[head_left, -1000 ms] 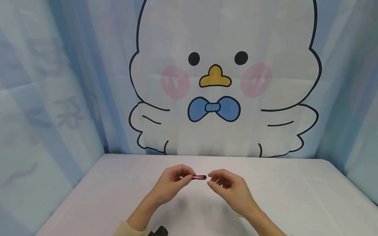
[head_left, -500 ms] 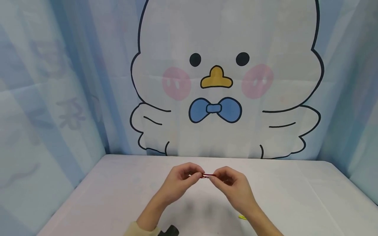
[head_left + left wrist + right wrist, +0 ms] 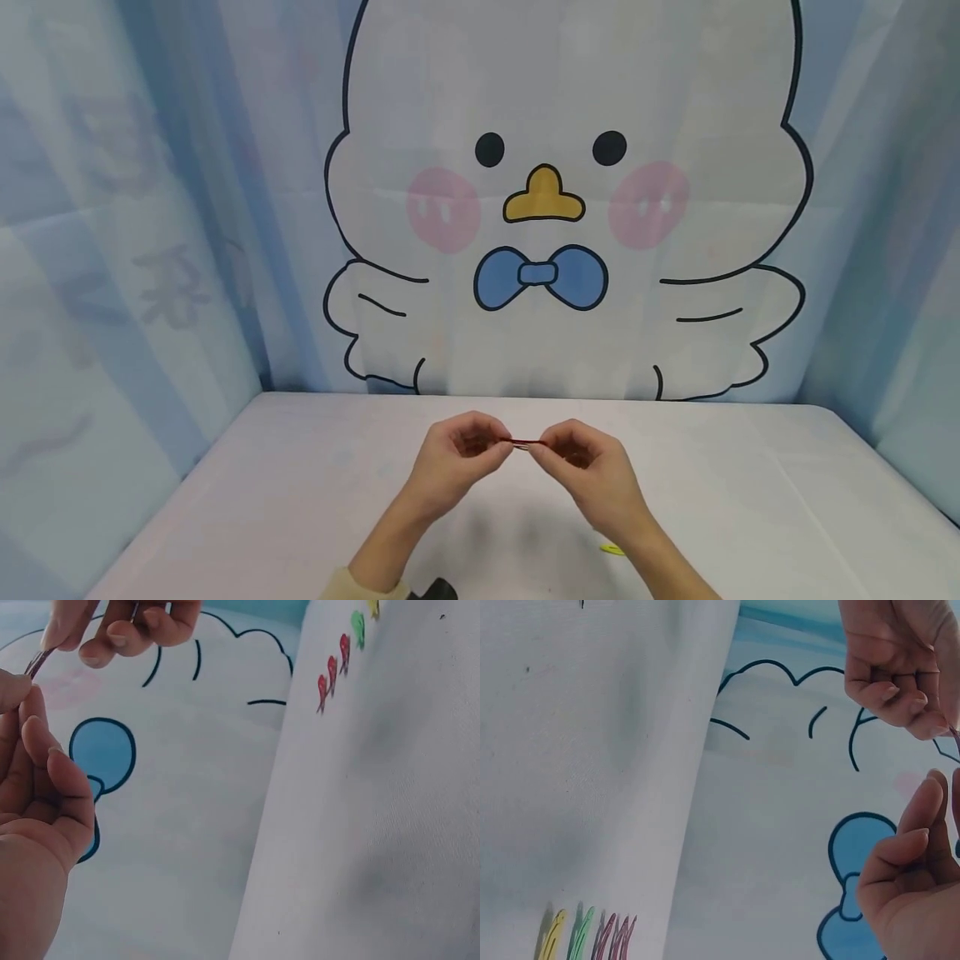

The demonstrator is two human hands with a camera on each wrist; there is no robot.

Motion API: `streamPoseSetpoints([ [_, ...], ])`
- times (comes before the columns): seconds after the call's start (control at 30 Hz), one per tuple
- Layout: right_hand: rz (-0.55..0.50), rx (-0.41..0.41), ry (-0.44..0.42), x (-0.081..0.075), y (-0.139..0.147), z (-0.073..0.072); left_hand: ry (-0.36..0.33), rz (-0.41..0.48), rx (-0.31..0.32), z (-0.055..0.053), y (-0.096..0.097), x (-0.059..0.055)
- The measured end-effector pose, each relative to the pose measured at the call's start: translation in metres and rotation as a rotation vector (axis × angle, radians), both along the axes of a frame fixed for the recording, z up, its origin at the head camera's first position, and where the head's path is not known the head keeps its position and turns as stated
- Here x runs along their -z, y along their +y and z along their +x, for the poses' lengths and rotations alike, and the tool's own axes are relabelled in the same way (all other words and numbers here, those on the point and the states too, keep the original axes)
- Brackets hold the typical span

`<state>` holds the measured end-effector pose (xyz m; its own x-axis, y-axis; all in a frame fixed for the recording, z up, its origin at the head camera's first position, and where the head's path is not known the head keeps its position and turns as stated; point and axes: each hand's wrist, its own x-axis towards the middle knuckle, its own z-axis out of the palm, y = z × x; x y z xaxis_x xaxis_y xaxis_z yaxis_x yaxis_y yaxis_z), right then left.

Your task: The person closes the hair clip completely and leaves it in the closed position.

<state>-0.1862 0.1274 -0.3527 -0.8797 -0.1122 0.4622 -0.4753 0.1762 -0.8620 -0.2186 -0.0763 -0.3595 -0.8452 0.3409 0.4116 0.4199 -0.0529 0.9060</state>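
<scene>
A dark red snap hair clip (image 3: 527,442) stretches between my two hands above the table in the head view. My left hand (image 3: 459,467) pinches one end between thumb and fingers. The other end is pinched by my right hand (image 3: 596,477). Seen from the left wrist, the clip (image 3: 37,663) is a thin sliver between both hands' fingertips. Its middle looks slightly bowed, with a thin lower strip apart from the upper one. The fingertips cover both ends.
On the white table (image 3: 300,517) lies a yellow hair clip (image 3: 612,549) beside my right forearm. The left wrist view has a row with a green clip (image 3: 358,630) and several red clips (image 3: 331,675). A curtain with a cartoon bird (image 3: 540,342) hangs behind the table.
My right hand has come in from the right and taken the clip's free end. The clip has turned from showing its flat face to nearly edge-on.
</scene>
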Motion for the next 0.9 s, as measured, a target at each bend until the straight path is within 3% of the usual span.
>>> streamPoseSetpoints([
  [0.43, 0.003, 0.033, 0.011, 0.002, 0.0, 0.0, 0.001, 0.015, -0.056, 0.001, 0.006, 0.004],
  [0.63, 0.006, 0.058, 0.045, 0.006, -0.001, -0.002, 0.006, 0.004, -0.115, 0.001, 0.01, 0.008],
  [0.9, 0.021, 0.089, 0.014, 0.007, -0.002, -0.003, 0.019, -0.009, -0.188, 0.003, 0.014, 0.009],
])
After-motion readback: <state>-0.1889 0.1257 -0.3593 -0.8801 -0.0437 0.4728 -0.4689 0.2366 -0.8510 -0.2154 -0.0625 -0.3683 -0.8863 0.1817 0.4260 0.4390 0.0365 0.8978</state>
